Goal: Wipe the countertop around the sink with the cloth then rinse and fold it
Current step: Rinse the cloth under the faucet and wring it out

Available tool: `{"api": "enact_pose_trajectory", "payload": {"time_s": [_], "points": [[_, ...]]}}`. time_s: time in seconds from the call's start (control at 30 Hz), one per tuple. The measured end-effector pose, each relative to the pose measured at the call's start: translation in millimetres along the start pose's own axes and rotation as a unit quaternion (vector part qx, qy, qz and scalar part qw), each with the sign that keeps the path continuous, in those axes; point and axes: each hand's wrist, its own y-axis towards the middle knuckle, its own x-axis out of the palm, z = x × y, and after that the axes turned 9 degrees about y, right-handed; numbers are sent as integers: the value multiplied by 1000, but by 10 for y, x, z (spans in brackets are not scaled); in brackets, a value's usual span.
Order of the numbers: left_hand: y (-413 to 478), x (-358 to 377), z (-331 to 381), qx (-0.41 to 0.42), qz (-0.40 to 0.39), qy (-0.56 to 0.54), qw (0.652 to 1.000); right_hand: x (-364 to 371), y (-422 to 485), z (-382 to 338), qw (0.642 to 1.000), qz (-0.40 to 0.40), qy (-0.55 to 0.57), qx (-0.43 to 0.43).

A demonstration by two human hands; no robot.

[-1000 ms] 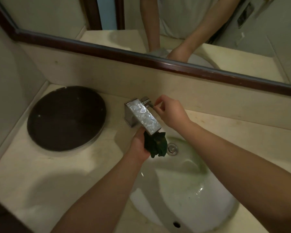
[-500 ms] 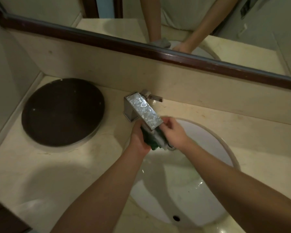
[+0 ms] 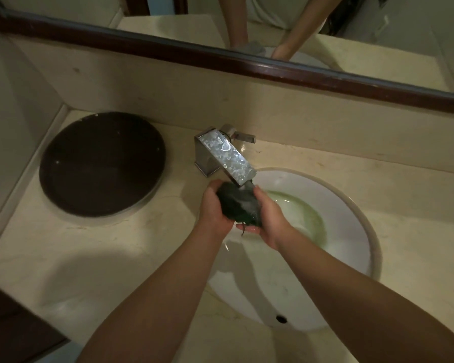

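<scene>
The dark cloth (image 3: 239,205) sits bunched under the faucet spout (image 3: 224,157), above the sink (image 3: 351,244). Your left hand (image 3: 215,208) and right hand (image 3: 270,218) both grip it, fingers curled around it. This looks like the rinsing step. Next you must wring it firmly, then fold it.
</scene>
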Motion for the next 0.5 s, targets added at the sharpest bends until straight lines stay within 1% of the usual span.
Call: {"api": "enact_pose_trajectory", "payload": {"time_s": [0.1, 0.13, 0.2, 0.27, 0.3, 0.37, 0.43, 0.5], "points": [[-19, -3, -8, 10, 1, 43, 999, 63, 51, 37, 996, 56, -8, -68], [3, -19, -20, 24, 18, 54, 998, 69, 71, 41, 993, 86, -3, -78], [48, -54, -41, 41, 53, 61, 996, 41, 123, 54, 987, 144, 12, -67], [50, -56, -45, 27, 20, 43, 999, -7, 139, 61, 984, 165, 56, -31], [27, -41, -45, 14, 2, 37, 999, -27, 137, 58, 984, 155, 87, -13], [-7, -17, -45, -8, -4, 23, 1000, -46, 113, 46, 987, 104, 123, 11], [-32, 1, -41, -19, 14, 7, 1000, -14, 78, 14, 990, 65, 122, 21], [-53, 24, -40, -24, 31, 2, 999, 82, 59, 24, 993, 60, 102, 20]]}}
